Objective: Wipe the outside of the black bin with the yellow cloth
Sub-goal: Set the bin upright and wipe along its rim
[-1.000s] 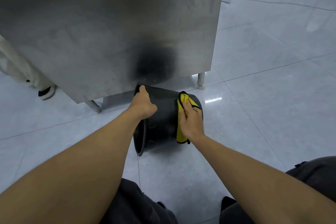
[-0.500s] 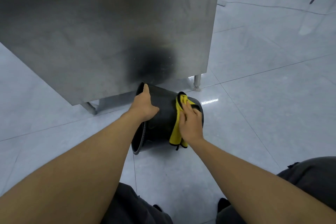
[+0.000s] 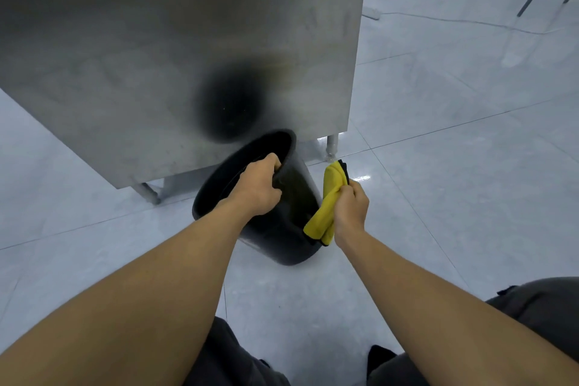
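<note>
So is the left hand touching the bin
Touching. The head view shows the left hand gripping the bin's rim, fingers curled over the edge.

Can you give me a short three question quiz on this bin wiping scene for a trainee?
1. True or false: the black bin lies flat on its side on the floor.
2. Which hand holds the yellow cloth? A. left hand B. right hand C. neither
3. Fill in: the left hand has its grip on the bin's ____.

Key
1. False. The bin is tilted, base on the tiled floor, mouth angled toward the steel cabinet.
2. B. The right hand is closed on the cloth beside the bin's outer wall.
3. Rim. The fingers hook over its edge.
</note>
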`<action>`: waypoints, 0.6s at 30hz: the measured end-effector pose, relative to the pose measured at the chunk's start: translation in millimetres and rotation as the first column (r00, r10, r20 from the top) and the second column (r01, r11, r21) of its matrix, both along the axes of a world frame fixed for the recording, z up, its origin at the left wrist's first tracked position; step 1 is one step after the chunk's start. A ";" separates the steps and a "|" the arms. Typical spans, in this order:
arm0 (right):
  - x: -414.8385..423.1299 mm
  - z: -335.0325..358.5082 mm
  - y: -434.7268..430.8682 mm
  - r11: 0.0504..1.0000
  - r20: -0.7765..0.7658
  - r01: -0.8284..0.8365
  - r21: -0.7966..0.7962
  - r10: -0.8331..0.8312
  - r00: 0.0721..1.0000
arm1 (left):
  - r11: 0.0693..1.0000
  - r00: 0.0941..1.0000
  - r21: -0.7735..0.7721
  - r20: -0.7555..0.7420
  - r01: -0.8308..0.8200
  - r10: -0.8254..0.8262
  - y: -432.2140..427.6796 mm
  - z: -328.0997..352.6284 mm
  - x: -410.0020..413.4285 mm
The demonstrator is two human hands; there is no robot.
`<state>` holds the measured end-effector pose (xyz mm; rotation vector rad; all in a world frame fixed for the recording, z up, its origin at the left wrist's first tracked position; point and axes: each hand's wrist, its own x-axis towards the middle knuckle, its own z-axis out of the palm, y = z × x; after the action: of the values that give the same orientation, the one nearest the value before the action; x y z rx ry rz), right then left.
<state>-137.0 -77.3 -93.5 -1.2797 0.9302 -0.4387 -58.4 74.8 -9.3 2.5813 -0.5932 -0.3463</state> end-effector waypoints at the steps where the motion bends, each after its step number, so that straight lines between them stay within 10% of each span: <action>1: 0.5 6.6 -0.7 1.000 0.026 0.015 -0.025 -0.015 1.000 | 0.999 0.999 0.012 0.005 0.036 -0.036 -2.5 0.1 -3.2; 13: -0.7 33.9 -0.7 0.917 0.162 -0.043 -0.397 0.116 0.980 | 0.932 0.958 0.247 0.040 0.267 -0.285 -25.2 -33.8 -33.5; 18: -2.4 12.4 -0.2 0.742 0.088 -0.190 -0.643 0.318 0.944 | 0.944 0.969 0.217 -0.084 0.247 -0.234 -31.4 -45.0 -28.3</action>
<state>-139.4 -77.5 -81.1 -1.9116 0.4244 -0.6769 -86.7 43.4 -54.3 2.7058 -0.8989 -0.5991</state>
